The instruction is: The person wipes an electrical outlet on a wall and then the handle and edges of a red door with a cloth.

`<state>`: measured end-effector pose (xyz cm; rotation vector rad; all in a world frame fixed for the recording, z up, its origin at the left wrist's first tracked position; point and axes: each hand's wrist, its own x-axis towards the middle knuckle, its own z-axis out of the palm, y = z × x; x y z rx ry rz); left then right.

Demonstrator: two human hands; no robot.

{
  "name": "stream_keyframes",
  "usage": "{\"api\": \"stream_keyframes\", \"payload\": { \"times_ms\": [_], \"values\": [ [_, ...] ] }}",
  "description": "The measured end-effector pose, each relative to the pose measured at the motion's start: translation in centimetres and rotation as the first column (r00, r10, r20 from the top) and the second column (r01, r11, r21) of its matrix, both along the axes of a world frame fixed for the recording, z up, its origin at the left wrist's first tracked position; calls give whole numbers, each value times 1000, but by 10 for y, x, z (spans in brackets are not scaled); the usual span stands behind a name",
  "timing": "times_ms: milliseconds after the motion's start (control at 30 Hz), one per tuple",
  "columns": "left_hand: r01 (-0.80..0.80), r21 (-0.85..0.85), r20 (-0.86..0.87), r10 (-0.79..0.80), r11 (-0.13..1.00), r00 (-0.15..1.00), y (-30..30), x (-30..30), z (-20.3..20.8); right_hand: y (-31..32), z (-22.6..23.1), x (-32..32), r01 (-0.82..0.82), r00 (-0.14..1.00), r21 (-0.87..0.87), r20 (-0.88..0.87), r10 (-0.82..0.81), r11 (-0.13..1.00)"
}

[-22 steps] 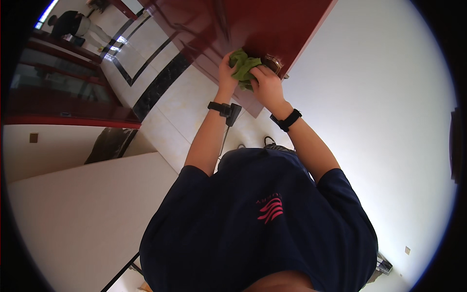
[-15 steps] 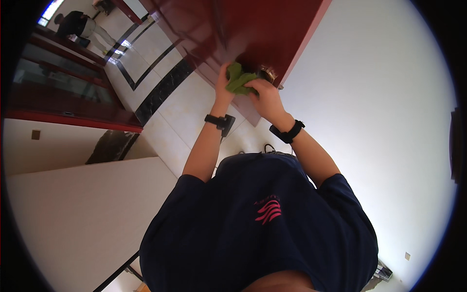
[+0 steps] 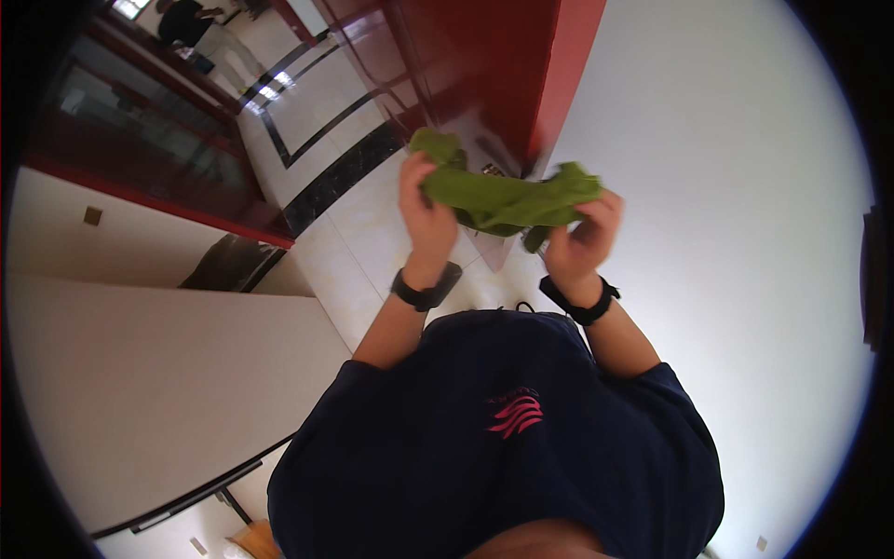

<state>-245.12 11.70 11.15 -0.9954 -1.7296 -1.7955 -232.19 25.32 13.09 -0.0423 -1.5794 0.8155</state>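
Green cloth [image 3: 507, 199] stretched at twelve o'clock from dark shirt [image 3: 419, 447], ends held in left hand [image 3: 428, 222] and right hand [image 3: 585, 240].
Possible snag on metal door fitting [image 3: 492, 170] behind, from loose folds; possible slip, if only lightly pinched. Red door [image 3: 494, 74] in the way at twelve; white wall [image 3: 717, 233] at two, co-worker [image 3: 188, 26] at eleven.
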Motion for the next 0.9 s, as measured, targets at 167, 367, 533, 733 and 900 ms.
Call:
{"api": "stream_keyframes", "payload": {
  "times_ms": [167,367,533,733,900],
  "values": [
    [-17,-84,-252,-5,996,968,36,22,30,49,9,-11,130,978,-55,172,-119,990],
    [44,52,79,-48,998,996,49,28,18,45,5,-48,-200,889,-252,360,284,947],
    [-75,-111,131,89,991,987,37,26,31,47,28,-55,-377,778,-416,343,526,828],
    [153,110,507,-187,982,841,8,46,34,32,33,-50,-613,599,-363,366,712,702],
    [76,2,354,-72,997,932,-8,54,42,37,33,-45,-711,434,-331,488,758,620]
  ]
}}
